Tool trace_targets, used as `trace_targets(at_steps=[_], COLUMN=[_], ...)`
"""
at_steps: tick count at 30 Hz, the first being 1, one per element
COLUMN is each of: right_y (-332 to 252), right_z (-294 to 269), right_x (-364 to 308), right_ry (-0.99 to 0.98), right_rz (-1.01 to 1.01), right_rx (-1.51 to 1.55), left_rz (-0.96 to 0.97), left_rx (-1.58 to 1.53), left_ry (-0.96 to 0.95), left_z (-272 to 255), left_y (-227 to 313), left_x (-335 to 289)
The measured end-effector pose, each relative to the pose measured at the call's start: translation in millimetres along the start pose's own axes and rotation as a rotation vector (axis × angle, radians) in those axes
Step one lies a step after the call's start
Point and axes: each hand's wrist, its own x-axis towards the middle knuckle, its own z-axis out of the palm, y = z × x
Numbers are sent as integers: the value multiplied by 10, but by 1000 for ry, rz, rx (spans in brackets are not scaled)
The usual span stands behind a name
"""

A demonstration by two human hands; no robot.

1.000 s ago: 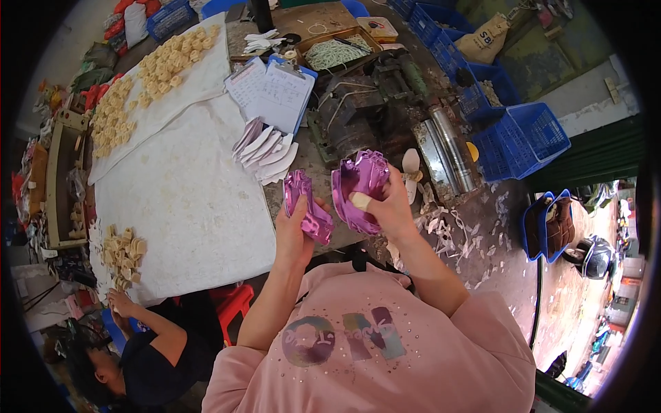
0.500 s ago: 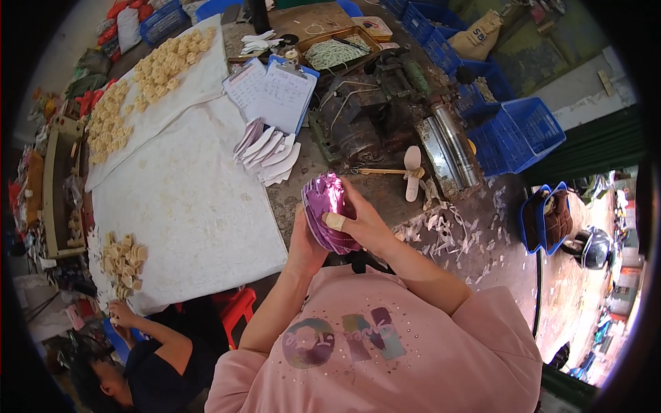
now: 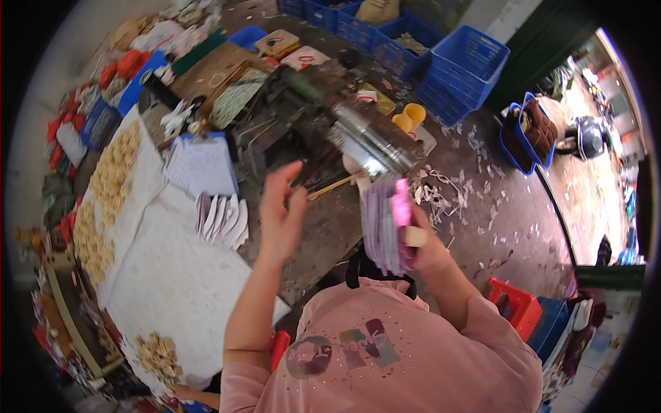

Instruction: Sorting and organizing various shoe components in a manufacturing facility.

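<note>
My right hand (image 3: 428,242), with a beige wrap round its thumb, grips a thick stack of purple and white layered fabric pieces (image 3: 382,230) with a bright pink patch at the top. Motion blurs the stack, so its single layers are hard to tell apart. Apart from it, my left hand (image 3: 281,210) is raised over the table's dark part, holding nothing, fingers spread. Left of that hand, a fan of curved white and purple pieces (image 3: 222,219) lies beside a clipboard with written sheets (image 3: 200,164). A thin wooden stick (image 3: 330,188) lies between my hands, by the machine.
A dark machine with shiny metal rollers (image 3: 375,141) stands ahead. Yellow cups (image 3: 413,114) are behind it, blue crates (image 3: 463,72) beyond. White cloth (image 3: 182,272) bears piles of small beige pieces (image 3: 113,179). Scraps litter the floor at right; a red stool (image 3: 513,308) stands there.
My hands have parted: the left has let go of the stack and opened, while the right carries it to the right. My view has turned rightward.
</note>
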Motion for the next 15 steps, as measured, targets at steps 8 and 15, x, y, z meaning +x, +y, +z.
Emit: trace_targets(at_steps=[8,15], right_y=[-910,-1280], right_z=[-1421,-2238], right_x=[121,574], right_ry=[249,407], right_rz=[-245,-141], right_rx=[141,116], left_rz=[247,245], left_rx=[600,496], left_ry=[-125,-415], left_z=[434,802], left_y=[-47,-623], left_x=[2114,2945])
